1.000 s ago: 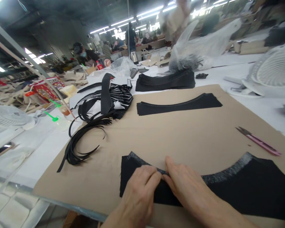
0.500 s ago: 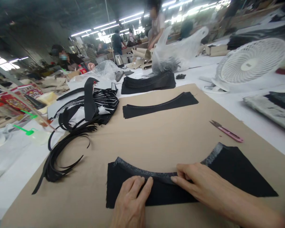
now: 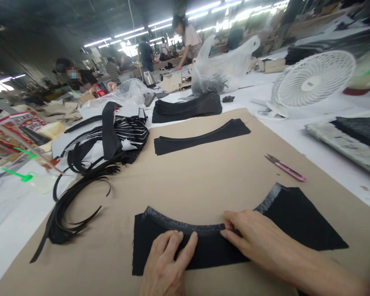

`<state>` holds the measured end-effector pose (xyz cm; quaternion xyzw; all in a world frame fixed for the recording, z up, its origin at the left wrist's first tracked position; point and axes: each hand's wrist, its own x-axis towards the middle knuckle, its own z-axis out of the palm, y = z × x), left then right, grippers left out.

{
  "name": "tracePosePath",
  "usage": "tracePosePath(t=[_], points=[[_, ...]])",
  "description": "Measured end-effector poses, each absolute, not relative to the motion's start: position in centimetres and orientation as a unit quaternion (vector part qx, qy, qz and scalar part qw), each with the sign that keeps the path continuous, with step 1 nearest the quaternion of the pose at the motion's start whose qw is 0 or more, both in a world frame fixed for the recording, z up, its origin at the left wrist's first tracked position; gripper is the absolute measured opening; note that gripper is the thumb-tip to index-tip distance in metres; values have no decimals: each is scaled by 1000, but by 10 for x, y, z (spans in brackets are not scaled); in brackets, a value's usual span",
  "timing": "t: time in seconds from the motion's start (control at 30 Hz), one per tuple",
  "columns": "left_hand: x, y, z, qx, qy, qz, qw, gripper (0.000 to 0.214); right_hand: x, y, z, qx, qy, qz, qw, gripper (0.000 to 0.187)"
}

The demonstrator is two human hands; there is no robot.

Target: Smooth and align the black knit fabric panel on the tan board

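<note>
1. Where the brown sheet (image 3: 185, 185) comes nearest the person, a black fabric piece (image 3: 208, 248) lies under both hands, its long, scooped edge facing away.
2. Along that scooped edge runs a speckled grey band (image 3: 179, 224), partly covered by the right hand.
3. The left hand (image 3: 166, 263) rests on the left half of the fabric, its grip relaxed, fingertips spread and pressing just below the band.
4. The right hand (image 3: 253, 234) has its grip closed, pinching the fabric at the scooped edge between thumb and bent fingers.
5. Farther back on the sheet lies a smaller curved black strip (image 3: 203, 137); beyond it, a stack of black pieces (image 3: 188, 110) sits on the white surface (image 3: 296, 131).
6. To the left, a bundle of thin black strips (image 3: 60, 220) curls partly over the sheet.
7. To the right, pink-handled thread snips (image 3: 285, 167) lie with their blades pointing away and leftward.
8. Past the sheet stand a white fan (image 3: 311, 82) and a translucent plastic bag (image 3: 228, 61).
</note>
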<state>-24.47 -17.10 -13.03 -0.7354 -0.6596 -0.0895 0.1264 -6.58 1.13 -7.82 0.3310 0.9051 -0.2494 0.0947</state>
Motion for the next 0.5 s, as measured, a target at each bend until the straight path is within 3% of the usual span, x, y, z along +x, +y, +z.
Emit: tracePosePath(t=[0.27, 0.5], points=[[-242, -168, -122, -735, -653, -95, 156, 46, -66, 12, -78, 349, 910, -194, 113, 13], [-203, -141, -117, -728, -629, -201, 184, 36, -65, 7, -73, 349, 910, -185, 123, 12]])
